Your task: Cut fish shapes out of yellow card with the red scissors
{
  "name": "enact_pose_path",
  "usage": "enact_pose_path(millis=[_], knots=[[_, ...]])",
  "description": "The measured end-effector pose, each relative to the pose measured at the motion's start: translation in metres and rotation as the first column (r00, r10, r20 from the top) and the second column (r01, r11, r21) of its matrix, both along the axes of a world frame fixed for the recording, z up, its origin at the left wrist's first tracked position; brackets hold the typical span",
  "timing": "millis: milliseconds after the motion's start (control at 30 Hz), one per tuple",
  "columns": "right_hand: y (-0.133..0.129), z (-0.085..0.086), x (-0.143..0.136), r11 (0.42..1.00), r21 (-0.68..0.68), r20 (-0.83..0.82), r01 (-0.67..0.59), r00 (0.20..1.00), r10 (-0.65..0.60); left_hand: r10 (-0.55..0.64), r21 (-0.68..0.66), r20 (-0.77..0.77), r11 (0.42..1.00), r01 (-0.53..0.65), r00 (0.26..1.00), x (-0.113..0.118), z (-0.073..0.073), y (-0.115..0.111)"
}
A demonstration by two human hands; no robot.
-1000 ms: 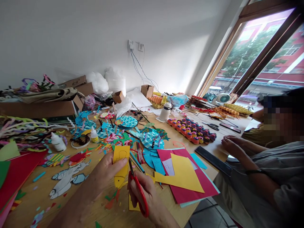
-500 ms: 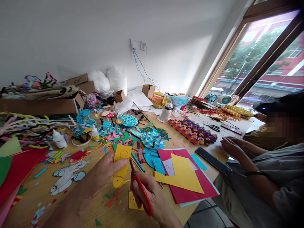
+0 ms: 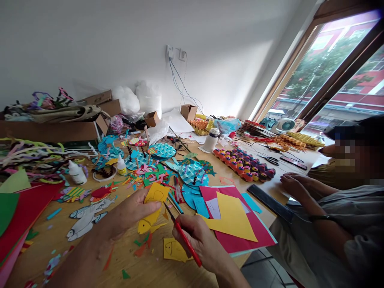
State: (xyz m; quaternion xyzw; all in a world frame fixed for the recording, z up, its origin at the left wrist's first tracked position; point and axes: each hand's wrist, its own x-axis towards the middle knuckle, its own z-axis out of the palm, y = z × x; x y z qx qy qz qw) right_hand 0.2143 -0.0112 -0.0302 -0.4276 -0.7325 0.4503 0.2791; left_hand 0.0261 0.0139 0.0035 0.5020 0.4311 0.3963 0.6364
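Observation:
Between the thumb and fingers of my left hand is a strip of yellow paper with a fish outline drawn on it and a partly cut lower end. My right hand grips red-handled scissors, their blades pointing up and left, close to the paper's right edge. Below the scissors, another yellow piece with a drawn fish lies on the table, partly hidden by my right hand. To the left lie white paper fish cut-outs.
Red paper with a yellow sheet on top lies right of my hands. Behind are woven blue paper fish, glue bottles, scraps and a painted egg tray. Another person's hands are at the right, near a black phone-like slab.
My right hand and the scissors have moved slightly right and down, away from the paper. The yellow strip has tilted, its lower end swinging left.

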Motion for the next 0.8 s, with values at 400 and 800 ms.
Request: enact_pose_path(millis=[400,800], knots=[[0.0029,0.006,0.0013,0.999,0.031,-0.002,-0.037,0.999,0.037,0.01,0.095,-0.067,0.995,-0.004,0.998,-0.0042,0.0054,0.0067],[0.0013,0.0017,-0.0005,0.998,0.059,0.022,-0.011,1.0,0.01,-0.023,0.031,-0.036,0.999,0.024,0.999,-0.0044,0.0054,0.0052]])
